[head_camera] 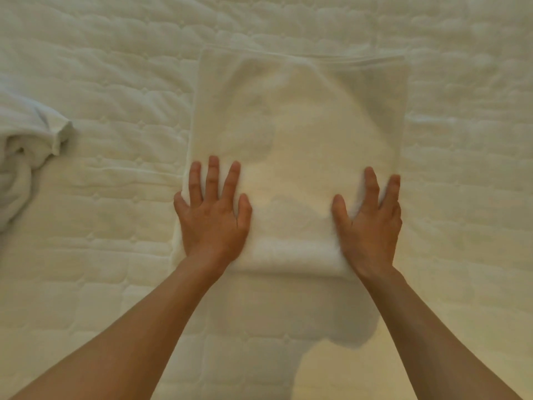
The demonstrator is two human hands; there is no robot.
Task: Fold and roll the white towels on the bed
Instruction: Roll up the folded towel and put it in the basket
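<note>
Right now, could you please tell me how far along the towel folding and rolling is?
Done: one towel lies folded into a rectangle on the bed. In hand: the left hand and right hand press flat on its near end, where the edge looks turned over, perhaps the start of a roll. Left: rolling it up, plus the crumpled towel at the left edge, not yet folded.

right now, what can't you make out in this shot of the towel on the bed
All in the head view:
- How many layers the folded towel has: white on white and soft focus blur its edges.
- Its near corners: covered by the left hand and right hand, pressed flat.
- The full crumpled towel: cut off by the left frame edge.
- Where the bed ends: its edges lie outside the frame.
</note>
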